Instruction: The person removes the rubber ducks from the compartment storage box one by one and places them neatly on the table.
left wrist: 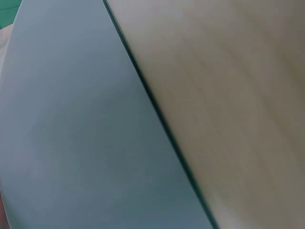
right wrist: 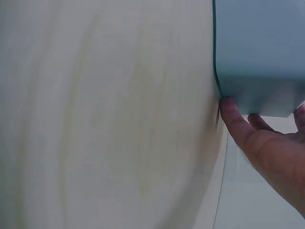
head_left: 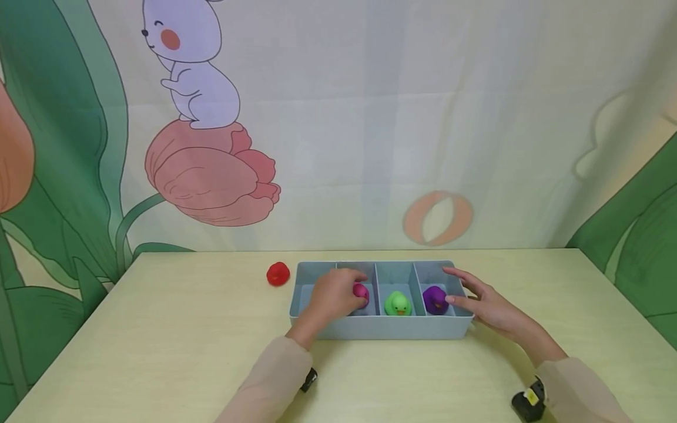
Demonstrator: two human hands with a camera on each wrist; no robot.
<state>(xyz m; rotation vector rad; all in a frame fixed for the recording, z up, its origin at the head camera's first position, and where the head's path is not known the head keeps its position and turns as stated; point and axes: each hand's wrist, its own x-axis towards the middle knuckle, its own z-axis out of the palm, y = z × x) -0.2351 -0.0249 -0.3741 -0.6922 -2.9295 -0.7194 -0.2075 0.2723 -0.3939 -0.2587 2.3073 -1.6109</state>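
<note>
A pale wooden table holds a blue-grey tray split into four compartments side by side. The left hand reaches into the tray over the two left compartments, its fingers curled around a pink duck, which sits in the second compartment from the left. The pink duck shows only at the fingertips, mostly hidden under the hand. A green duck sits in the third compartment and a purple duck in the fourth. The right hand rests against the tray's right end with fingers relaxed and straight, gripping nothing; the purple duck lies just inside the wall beside it. A red duck sits on the table just left of the tray, near its far corner
</note>
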